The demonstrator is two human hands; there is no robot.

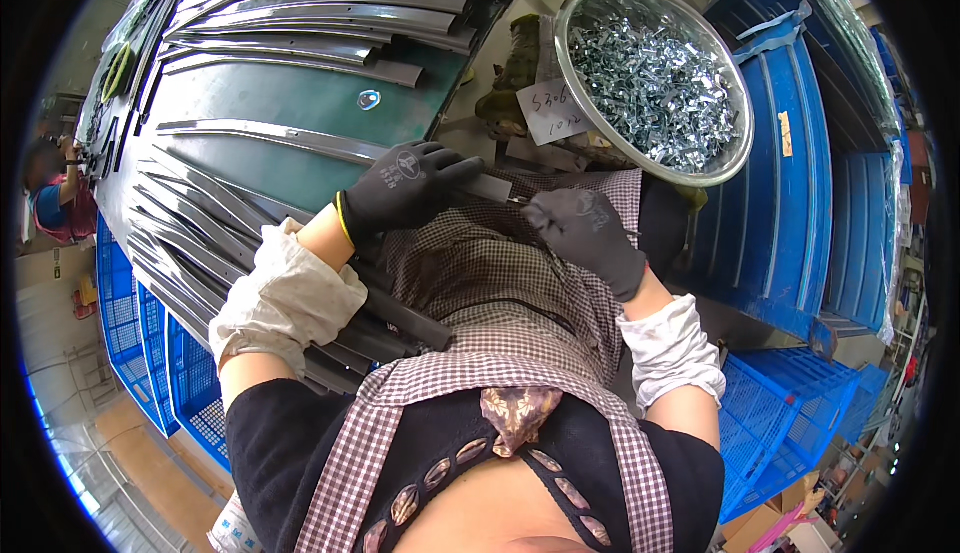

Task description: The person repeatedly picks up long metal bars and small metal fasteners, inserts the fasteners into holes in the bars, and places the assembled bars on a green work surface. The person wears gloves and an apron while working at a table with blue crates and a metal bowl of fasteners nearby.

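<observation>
My left hand (408, 188), in a black glove, is closed over a long glossy dark strip (275, 137) near its right end. That end (488, 188) sticks out past my fingers above my lap. Just beyond it my right hand (590, 238), also gloved, is closed with thumb and fingertips pinched together. A tiny shiny bit shows between the strip's tip and my right fingertips; what the pinch holds is mostly hidden. To the upper right stands a large round bowl (738, 143) full of small shiny metal clips (655, 78).
More dark strips (330, 23) lie across the green tabletop (290, 93), with another pile (190, 218) nearer me. A handwritten paper (552, 111) lies beside the bowl. Blue crates stand at right (765, 183), lower right (770, 418) and left (190, 383). Another person (62, 198) is at far left.
</observation>
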